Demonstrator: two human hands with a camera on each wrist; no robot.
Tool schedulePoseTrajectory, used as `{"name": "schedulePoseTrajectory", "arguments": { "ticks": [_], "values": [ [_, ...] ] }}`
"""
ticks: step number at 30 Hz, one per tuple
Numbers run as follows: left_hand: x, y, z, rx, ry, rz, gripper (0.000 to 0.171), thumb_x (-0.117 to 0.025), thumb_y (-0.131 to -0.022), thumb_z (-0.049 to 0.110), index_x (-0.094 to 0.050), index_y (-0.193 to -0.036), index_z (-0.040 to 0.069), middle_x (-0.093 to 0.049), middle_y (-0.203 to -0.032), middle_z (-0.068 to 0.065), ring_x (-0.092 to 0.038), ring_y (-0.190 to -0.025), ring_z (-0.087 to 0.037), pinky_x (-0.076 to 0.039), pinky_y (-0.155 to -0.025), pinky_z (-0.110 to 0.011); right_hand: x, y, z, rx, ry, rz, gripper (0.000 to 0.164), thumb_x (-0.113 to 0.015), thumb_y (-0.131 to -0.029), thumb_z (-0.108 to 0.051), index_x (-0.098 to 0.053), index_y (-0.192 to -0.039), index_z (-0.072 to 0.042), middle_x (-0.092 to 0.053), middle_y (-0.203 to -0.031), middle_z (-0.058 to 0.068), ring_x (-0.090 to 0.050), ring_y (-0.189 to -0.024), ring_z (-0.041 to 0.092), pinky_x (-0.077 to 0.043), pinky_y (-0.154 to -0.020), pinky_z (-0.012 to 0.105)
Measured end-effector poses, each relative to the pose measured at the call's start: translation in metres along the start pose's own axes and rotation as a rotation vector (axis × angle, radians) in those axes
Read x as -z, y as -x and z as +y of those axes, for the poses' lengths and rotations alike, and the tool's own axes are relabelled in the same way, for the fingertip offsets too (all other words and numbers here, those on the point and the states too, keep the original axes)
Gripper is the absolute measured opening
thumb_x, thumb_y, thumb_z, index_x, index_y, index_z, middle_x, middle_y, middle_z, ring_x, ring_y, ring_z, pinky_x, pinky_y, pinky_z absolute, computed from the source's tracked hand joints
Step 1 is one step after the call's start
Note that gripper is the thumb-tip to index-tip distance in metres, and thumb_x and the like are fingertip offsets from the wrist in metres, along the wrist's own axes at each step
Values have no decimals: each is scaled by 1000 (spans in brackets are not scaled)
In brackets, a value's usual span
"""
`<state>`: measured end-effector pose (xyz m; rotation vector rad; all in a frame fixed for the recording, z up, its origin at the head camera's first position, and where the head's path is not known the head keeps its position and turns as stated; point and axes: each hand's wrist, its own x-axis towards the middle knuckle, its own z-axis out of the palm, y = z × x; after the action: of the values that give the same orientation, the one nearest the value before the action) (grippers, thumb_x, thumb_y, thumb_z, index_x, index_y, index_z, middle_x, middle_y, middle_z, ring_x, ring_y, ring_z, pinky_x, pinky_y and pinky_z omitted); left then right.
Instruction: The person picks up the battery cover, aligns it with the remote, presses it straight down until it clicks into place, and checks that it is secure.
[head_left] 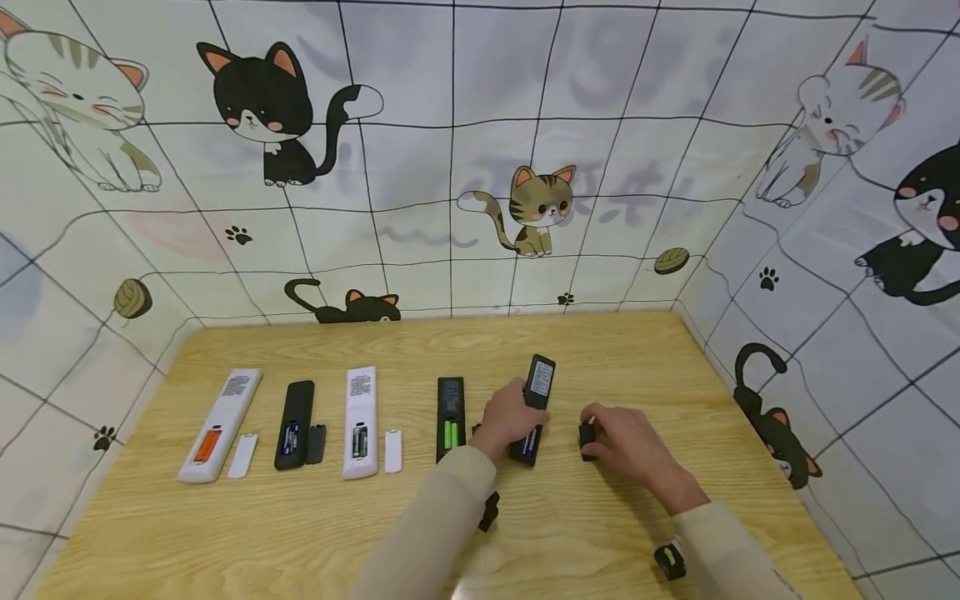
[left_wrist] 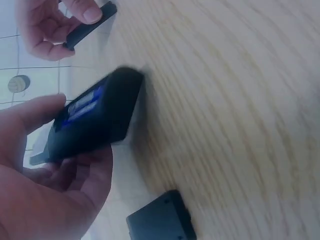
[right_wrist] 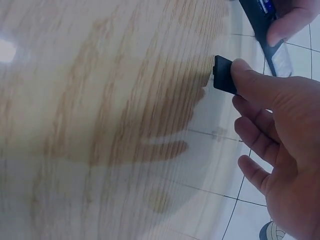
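My left hand (head_left: 504, 419) grips a black remote control (head_left: 541, 379) by its middle, tilted, back side toward me. Blue batteries (left_wrist: 82, 110) show in its uncovered compartment in the left wrist view. To the right, my right hand (head_left: 633, 442) pinches a small black battery cover (right_wrist: 224, 75) between thumb and fingers, apart from the remote. Left of my left hand lies another black remote (head_left: 451, 396) with green batteries, its lower end partly behind my forearm.
Farther left on the wooden table (head_left: 300, 533) lie a white remote (head_left: 360, 421) with a white cover (head_left: 393, 451), a black remote (head_left: 294, 423) with a black cover (head_left: 316, 444), and a white remote (head_left: 220, 425) with orange in its compartment beside a white cover (head_left: 242, 456).
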<state>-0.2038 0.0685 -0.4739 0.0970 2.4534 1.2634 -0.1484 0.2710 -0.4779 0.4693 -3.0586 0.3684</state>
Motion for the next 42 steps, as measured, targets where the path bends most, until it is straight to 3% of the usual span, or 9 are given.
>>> {"name": "schedulePoseTrajectory", "arguments": {
  "ticks": [9, 16, 19, 27, 35, 42],
  "values": [
    [8, 11, 5, -85, 39, -36, 38, -57, -89, 39, -54, -118, 15, -60, -98, -1, -54, -79, -14, -44, -67, -30, 3, 2, 5, 9, -41, 40, 29, -74, -76, -25, -58, -100, -19, -56, -73, -12, -48, -65, 3, -42, -64, 27],
    [12, 15, 3, -124, 88, -43, 37, -52, -93, 35, -49, -126, 19, -57, -121, -5, -56, -107, -20, -47, -84, -39, 7, 1, 3, 56, -78, 101, 27, -72, -79, -25, -62, -103, -20, -59, -73, -16, -49, -64, -1, -44, -61, 23],
    [14, 14, -1, -139, 95, -39, 35, -52, -93, 35, -50, -124, 20, -57, -122, -5, -55, -110, -21, -46, -86, -40, 10, 0, -1, 84, -136, 123, 29, -70, -80, -25, -63, -107, -20, -58, -73, -17, -48, -63, -3, -42, -59, 20],
    [21, 14, -9, -177, 179, -43, 23, -54, -92, 30, -54, -113, 20, -63, -97, -2, -57, -76, -17, -44, -64, -28, 16, -7, -23, 209, -315, 160, 27, -72, -78, -19, -64, -103, -19, -61, -76, -15, -50, -67, -2, -45, -60, 23],
    [23, 17, -10, -214, 188, -28, 24, -54, -92, 27, -55, -115, 20, -65, -101, -2, -58, -80, -12, -44, -67, -26, 8, -12, -37, 234, -368, 118, 26, -72, -77, -20, -63, -101, -17, -64, -85, -12, -53, -70, -2, -48, -65, 26],
    [20, 16, -11, -229, 185, -22, 22, -55, -92, 26, -56, -113, 20, -67, -95, 0, -58, -77, -14, -43, -65, -25, -1, -13, -44, 260, -325, 147, 27, -76, -73, -20, -63, -97, -19, -64, -83, -12, -52, -70, -4, -45, -74, 30]
  ]
}}
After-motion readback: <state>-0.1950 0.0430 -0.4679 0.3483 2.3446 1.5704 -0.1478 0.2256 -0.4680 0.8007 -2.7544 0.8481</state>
